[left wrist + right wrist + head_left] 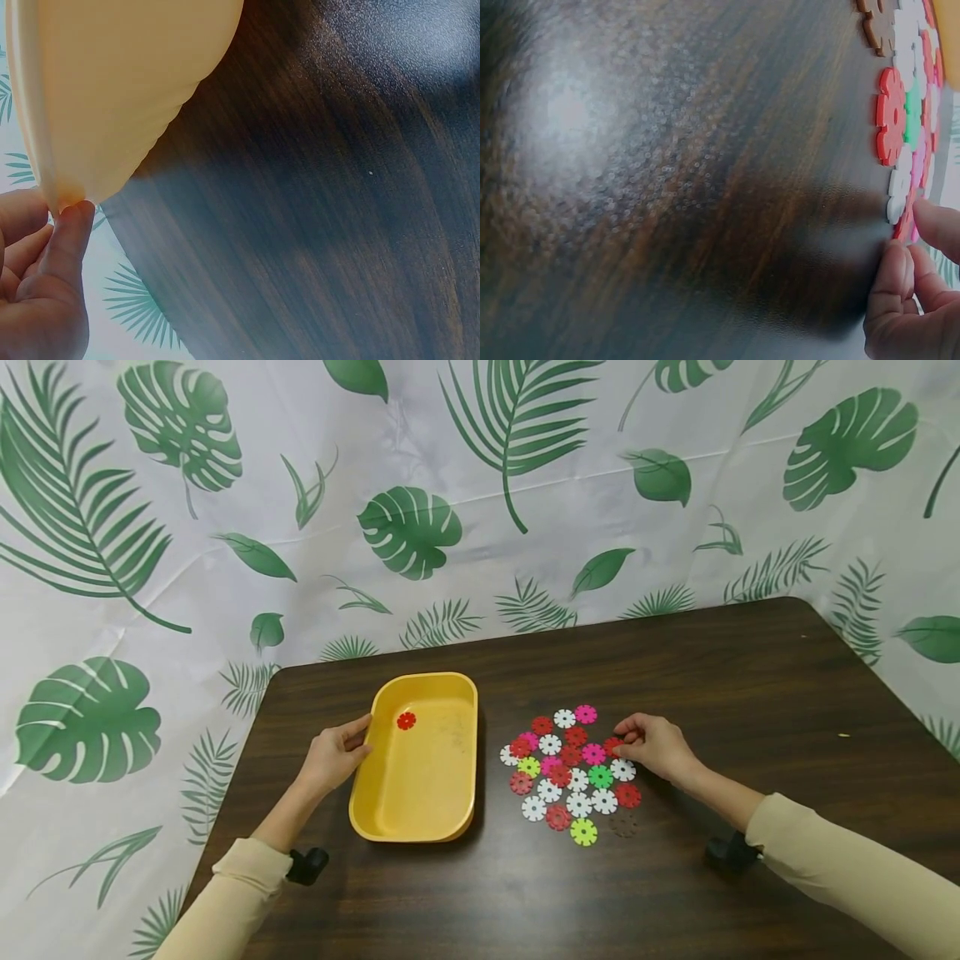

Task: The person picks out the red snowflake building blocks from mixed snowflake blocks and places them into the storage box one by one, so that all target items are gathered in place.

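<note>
My left hand (335, 757) pinches the left rim of a yellow plastic tub (427, 768), thumb on one side and fingers on the other, as the left wrist view shows too. A single red notched disc (406, 721) lies in the tub near its far left corner. Right of the tub, flat notched discs in white, red, pink, green and yellow are spread on the table. At the right edge of this spread, my right hand (654, 745) pinches a red notched disc (612, 747) between thumb and fingers. A white disc (898, 184) lies right beside those fingertips.
The dark wood table (757, 693) reaches back to a white cloth (540, 568) printed with green leaves. A brown disc (622, 823) lies at the near edge of the spread, beside a yellow-green disc (583, 832). A small yellowish speck (843, 735) is at the right.
</note>
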A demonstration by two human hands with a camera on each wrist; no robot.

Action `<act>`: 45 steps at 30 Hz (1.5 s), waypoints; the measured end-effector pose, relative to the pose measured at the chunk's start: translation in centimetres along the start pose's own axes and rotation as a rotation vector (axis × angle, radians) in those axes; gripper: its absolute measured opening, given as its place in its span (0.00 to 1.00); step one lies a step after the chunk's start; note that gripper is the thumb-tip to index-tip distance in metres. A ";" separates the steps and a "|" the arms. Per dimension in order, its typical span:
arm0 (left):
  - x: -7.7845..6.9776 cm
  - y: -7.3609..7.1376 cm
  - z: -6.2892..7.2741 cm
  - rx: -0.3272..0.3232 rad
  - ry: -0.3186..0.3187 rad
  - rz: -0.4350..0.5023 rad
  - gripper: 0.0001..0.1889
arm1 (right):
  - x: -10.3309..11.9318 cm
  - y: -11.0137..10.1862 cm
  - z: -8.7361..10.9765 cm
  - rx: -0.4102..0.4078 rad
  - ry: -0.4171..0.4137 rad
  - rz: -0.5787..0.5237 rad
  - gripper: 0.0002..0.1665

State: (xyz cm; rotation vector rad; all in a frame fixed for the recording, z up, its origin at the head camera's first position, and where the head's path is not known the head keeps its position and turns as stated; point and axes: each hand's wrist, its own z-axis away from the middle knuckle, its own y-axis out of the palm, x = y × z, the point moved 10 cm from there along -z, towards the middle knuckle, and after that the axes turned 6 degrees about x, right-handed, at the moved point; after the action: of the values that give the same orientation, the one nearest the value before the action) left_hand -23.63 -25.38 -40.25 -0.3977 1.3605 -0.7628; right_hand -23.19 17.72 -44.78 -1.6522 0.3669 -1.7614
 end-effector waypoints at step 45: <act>0.1 0.1 0.0 0.015 -0.019 0.013 0.28 | 0.7 0.1 -0.1 -0.042 -0.032 0.073 0.10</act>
State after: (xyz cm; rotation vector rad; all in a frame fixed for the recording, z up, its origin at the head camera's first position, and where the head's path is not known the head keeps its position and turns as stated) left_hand -23.58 -25.35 -40.37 -0.3834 1.3379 -0.7563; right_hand -23.21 17.20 -44.29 -1.6731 0.4473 -1.6824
